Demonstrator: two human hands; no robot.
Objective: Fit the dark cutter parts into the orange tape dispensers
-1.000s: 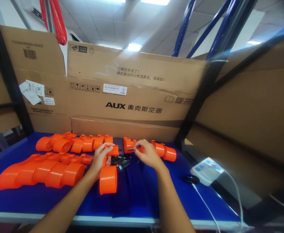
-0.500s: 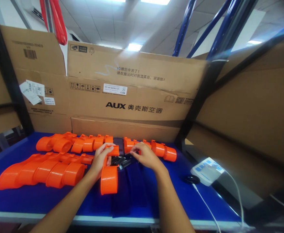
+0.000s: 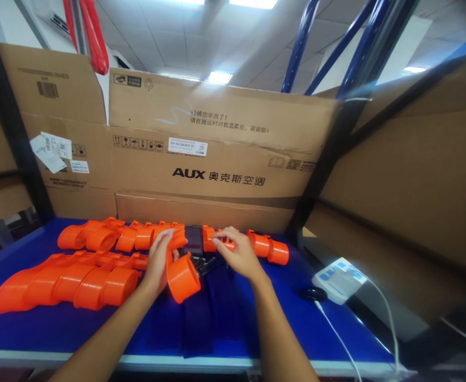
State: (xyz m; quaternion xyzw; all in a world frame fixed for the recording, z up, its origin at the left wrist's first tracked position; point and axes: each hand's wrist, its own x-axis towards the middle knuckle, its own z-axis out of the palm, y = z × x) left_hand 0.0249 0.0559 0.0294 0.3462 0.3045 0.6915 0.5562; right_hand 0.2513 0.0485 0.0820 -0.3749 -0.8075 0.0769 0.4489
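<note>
My left hand [image 3: 160,260] is wrapped round an orange plastic part [image 3: 183,278], gripping its narrow upper end. The part's wide ring hangs below the fingers, tilted to the right. My right hand [image 3: 239,252] hovers to the right of it, fingers bent and a little apart, with nothing visible between them. Several small black pieces [image 3: 204,264] lie between the hands, too cluttered to name. Behind them stands a dark box-like object [image 3: 194,240]. Dark blue flat strips [image 3: 198,323] lie on the blue tabletop [image 3: 281,323] in front.
Rows of similar orange parts [image 3: 68,281] line the left side, and more orange parts [image 3: 277,252] stand at the back right. A white power strip [image 3: 338,281] with cables and a black round object [image 3: 315,294] sits at the right. Cardboard [image 3: 217,159] walls the back.
The orange part in my left hand has tilted, its ring swinging up and turning rightward. My right hand has risen slightly, and its fingers have spread a little.
</note>
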